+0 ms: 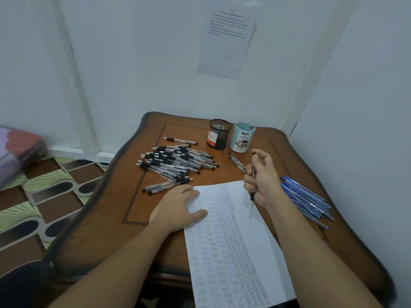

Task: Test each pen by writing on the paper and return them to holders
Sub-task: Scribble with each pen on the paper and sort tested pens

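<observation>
Mesh holder [219, 134] beside smooth cylindrical holder [242, 138].

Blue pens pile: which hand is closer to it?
Right. The right hand, holding a pen, is just left of the blue pens. The left hand presses the paper at its left edge, farther away across the sheet.

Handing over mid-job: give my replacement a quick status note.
Left hand: flat on the paper, pressing it down.
Right hand: grips a black pen, tip down over the paper's top right.
Black pile lies left, blue pile right, two pens by the holders.
Done: many test marks on the paper.
To do: no pens show in the mesh holder or blue holder.
</observation>
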Available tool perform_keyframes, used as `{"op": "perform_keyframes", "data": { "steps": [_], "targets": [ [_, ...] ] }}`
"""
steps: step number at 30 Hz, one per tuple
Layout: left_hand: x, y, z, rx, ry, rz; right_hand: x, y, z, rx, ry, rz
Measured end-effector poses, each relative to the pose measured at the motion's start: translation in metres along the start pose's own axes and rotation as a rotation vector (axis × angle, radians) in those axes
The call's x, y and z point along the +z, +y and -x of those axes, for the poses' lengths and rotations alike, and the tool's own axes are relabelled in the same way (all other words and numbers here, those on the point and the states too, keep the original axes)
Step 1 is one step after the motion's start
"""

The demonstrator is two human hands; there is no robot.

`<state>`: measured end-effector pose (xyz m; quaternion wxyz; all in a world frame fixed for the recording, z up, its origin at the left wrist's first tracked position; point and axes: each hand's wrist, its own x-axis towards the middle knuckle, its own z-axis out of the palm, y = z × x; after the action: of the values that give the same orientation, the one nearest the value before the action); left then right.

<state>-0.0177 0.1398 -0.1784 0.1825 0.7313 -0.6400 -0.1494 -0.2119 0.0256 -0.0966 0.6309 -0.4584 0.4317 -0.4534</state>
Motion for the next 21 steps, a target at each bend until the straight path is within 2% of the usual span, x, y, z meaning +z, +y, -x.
{"op": "perform_keyframes", "data": {
  "steps": [8, 13, 16, 18, 21],
  "targets": [
    [0.003, -0.002, -0.001, 0.003, 0.009, -0.01, -0.017, 0.016, 0.007, 0.017, -0.057, -0.012],
    [0.003, -0.002, -0.002, -0.003, 0.01, -0.002, -0.031, 0.025, 0.007, 0.142, 0.016, -0.252],
    [0.002, -0.001, -0.002, 0.003, 0.021, 0.001, -0.038, 0.033, 0.008, 0.119, -0.018, -0.078],
    [0.002, 0.0, -0.001, 0.002, 0.021, -0.004, -0.04, 0.04, 0.01, 0.04, -0.039, 0.079],
    [0.002, 0.001, 0.0, -0.005, 0.019, -0.006, -0.037, 0.049, 0.011, 0.005, 0.018, 0.162]
  ]
}}
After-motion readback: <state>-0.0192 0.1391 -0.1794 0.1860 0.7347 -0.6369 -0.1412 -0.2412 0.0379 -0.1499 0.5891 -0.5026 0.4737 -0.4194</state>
